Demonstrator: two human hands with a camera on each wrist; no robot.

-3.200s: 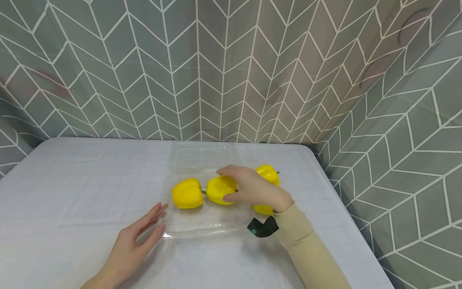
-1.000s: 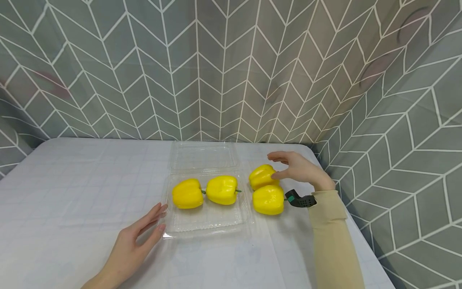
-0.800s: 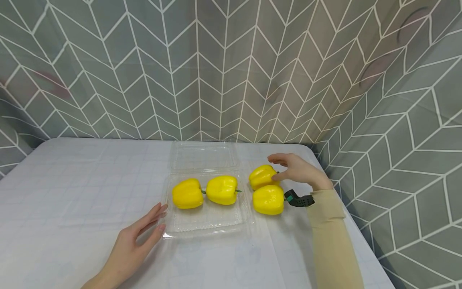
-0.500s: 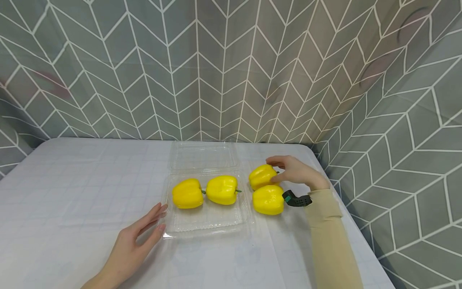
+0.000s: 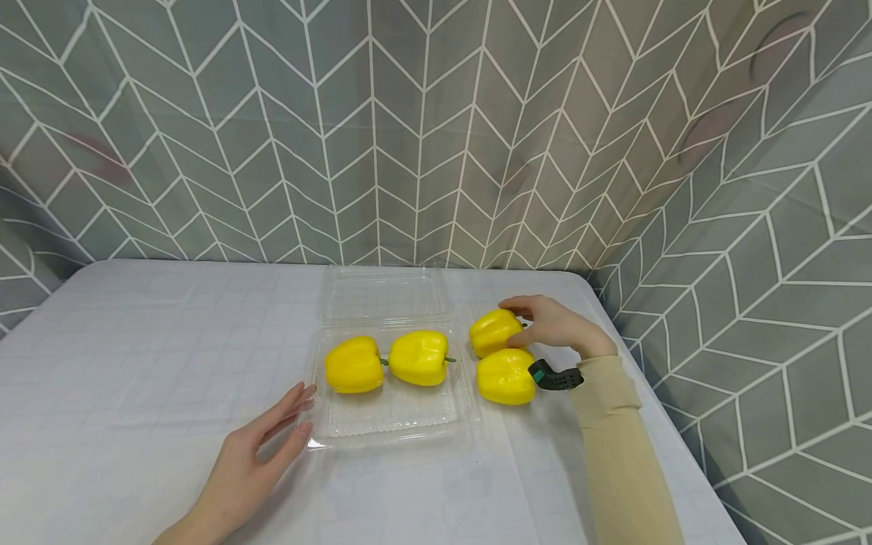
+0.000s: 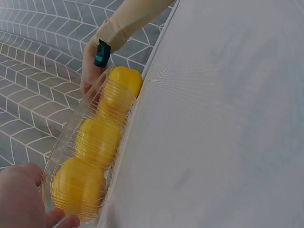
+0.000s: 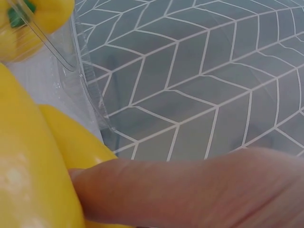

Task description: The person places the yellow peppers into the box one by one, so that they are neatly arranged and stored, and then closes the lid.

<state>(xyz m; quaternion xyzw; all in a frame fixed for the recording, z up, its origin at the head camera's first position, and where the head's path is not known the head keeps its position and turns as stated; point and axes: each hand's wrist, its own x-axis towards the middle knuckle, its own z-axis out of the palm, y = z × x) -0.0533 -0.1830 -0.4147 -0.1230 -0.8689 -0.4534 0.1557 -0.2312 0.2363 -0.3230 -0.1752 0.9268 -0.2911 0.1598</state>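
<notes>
Yellow pepper [image 5: 492, 334], the farther of two on the desk [image 5: 170, 341] right of the clear container [image 5: 391, 416], points its stem rightward into the half-closed grip of the nearer right hand [image 5: 562, 325], thumb and fingers curled around it.

Right hand [image 7: 199, 190] at 2 yellow peppers [image 7: 33, 156], 1 more pepper [image 7: 46, 16] behind clear plastic [image 7: 71, 61]

A plain beige sleeve [image 5: 627, 454], creased near the cuff [image 5: 601, 372], ends at the right hand [image 5: 555, 324], where a curved black wrist device [image 5: 560, 378], marked with small dots, bears a teal square [image 5: 538, 375].
</notes>
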